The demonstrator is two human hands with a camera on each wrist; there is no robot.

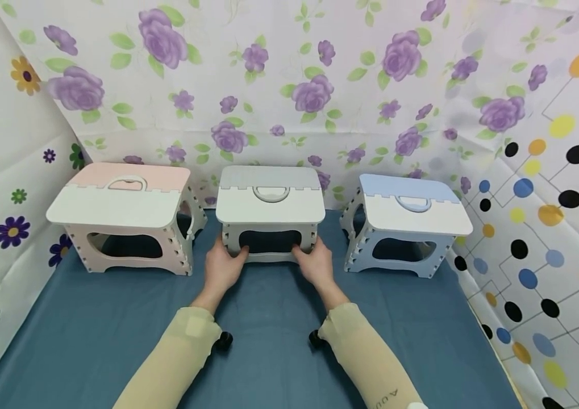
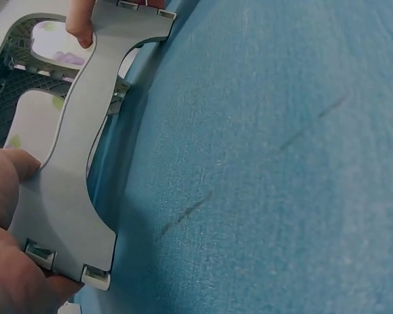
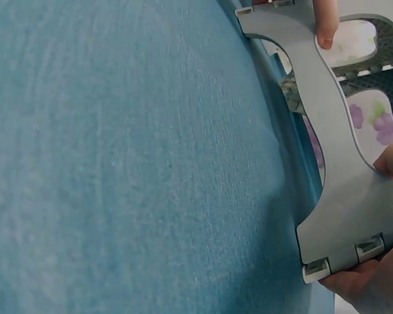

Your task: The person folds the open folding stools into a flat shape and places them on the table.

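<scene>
A grey-and-white folding step stool (image 1: 271, 213) stands upright at the middle of the blue cloth, its grey handle on top. My left hand (image 1: 224, 266) grips the stool's front left leg, the thumb hooked into the front opening. At the other side, my right hand (image 1: 316, 262) holds the front right leg in the same way, thumb inside the opening's edge. Close up in the left wrist view, the grey leg panel (image 2: 72, 157) sits between thumb and fingers. The right wrist view also has this panel (image 3: 334, 124) in the grasp, with the other hand's thumb at its far end.
A pink-and-white folding stool (image 1: 120, 199) stands to the left, a blue-and-white folding stool (image 1: 412, 204) to the right. Blue cloth (image 1: 269, 341) covers the surface. Flower-patterned sheets (image 1: 269, 85) hang behind and at left, a dotted sheet (image 1: 565, 227) at right.
</scene>
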